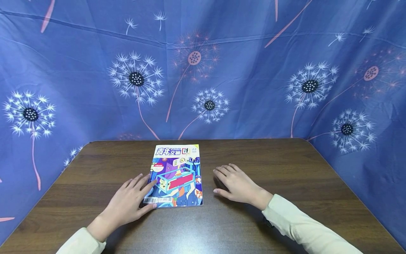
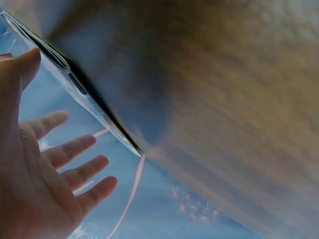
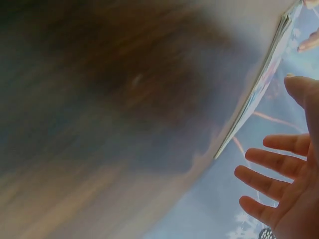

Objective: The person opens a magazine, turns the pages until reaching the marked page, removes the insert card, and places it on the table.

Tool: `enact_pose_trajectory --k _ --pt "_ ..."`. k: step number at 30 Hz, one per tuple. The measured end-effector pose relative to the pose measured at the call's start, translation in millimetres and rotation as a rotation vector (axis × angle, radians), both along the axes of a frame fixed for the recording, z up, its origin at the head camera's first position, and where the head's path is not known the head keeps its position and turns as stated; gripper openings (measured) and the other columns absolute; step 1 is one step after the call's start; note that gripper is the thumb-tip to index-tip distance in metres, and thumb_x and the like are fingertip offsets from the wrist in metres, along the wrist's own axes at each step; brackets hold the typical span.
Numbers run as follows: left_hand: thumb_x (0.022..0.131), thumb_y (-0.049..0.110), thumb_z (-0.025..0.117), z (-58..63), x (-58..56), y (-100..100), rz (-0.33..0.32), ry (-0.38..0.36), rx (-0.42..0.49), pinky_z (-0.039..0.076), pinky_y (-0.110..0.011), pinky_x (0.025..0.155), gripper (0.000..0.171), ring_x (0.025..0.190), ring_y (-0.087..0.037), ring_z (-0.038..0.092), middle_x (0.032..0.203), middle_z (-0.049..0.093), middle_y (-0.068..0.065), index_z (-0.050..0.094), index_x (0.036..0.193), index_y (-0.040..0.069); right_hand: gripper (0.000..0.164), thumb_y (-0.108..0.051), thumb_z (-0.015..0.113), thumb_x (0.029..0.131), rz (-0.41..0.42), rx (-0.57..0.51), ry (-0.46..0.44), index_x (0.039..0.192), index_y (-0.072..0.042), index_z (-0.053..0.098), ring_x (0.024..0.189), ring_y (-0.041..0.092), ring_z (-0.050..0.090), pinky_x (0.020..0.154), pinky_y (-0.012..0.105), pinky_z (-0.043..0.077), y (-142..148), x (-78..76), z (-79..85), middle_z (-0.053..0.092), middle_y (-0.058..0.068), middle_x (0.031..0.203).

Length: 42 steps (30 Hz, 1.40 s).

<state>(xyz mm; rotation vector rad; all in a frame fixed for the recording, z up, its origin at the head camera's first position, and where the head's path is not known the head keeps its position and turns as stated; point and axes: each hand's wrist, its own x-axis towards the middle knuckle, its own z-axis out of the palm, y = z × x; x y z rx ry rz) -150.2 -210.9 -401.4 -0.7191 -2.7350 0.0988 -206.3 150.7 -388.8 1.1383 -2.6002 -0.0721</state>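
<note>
A magazine [image 1: 177, 176] with a colourful blue and purple cover lies flat on the wooden table, its title toward the far edge. My left hand [image 1: 127, 201] is at its left side, fingers spread; the index finger and thumb overlap the cover's left edge in the head view. In the left wrist view, the fingers of the left hand [image 2: 45, 174] look straight and the magazine [image 2: 79, 89] shows edge-on. To the right of the magazine, apart from it, my right hand [image 1: 238, 185] hovers low over the table, palm down, with relaxed fingers and nothing in them.
The brown wooden table [image 1: 269, 158] has rounded far corners. Behind and beside it hangs a blue curtain [image 1: 247, 70] printed with dandelions. Pale sleeves [image 1: 295, 222] cover both forearms.
</note>
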Motion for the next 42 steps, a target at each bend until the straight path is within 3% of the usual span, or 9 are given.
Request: enact_pose_trajectory --k 22,42 --pt "0.073 0.064 0.06 3.2 -2.4 4 -0.077 -0.074 0.0 0.046 -0.048 0.088 0.07 0.11 -0.03 0.056 0.121 0.059 -0.012 0.055 0.126 0.017 0.059 -0.055 0.047 0.087 0.128 0.101 -0.053 0.125 -0.009 0.053 0.114 0.019 0.053 0.102 0.038 0.039 -37 8.4 -6.2 0.058 0.004 0.121" --pt "0.072 0.06 0.063 5.1 -6.8 5 -0.094 -0.095 -0.006 0.046 -0.048 0.088 0.065 0.103 -0.029 0.06 0.115 0.062 -0.012 0.061 0.117 0.013 0.066 -0.063 0.044 0.084 0.11 0.129 -0.103 0.119 -0.009 0.059 0.112 0.019 0.053 0.099 0.039 0.041 -49 10.7 -6.5 0.059 0.005 0.121"
